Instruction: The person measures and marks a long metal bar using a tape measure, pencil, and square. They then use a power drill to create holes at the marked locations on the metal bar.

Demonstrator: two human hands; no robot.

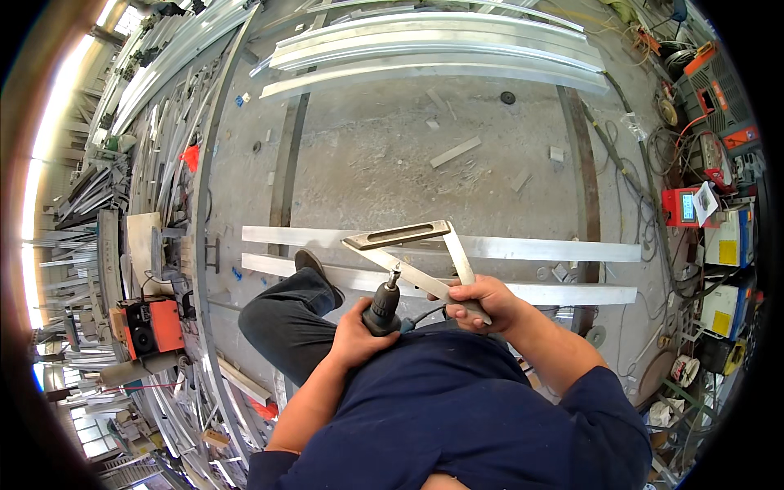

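My left hand (357, 336) is wrapped round a dark power drill (381, 309), whose chuck and metal bit point up and away from me. Between the thumb and fingers of my right hand (493, 304) is a metal triangle square (404, 235). Its thick slotted edge lies farthest from me, and its corner sits in my grip. The square's left side passes just beyond the drill's tip; I cannot tell whether they touch. Beneath both tools, two long aluminium bars (563, 249) run left to right. My left leg (282, 314) reaches over the nearer bar's left part.
Long aluminium profiles (441, 53) lie across the rails at the far side. Metal offcuts (456, 153) are scattered on the concrete floor. A red-and-black machine (153, 328) and stacked bars stand left. Cables (633, 175) and a red box with a display (679, 207) are at right.
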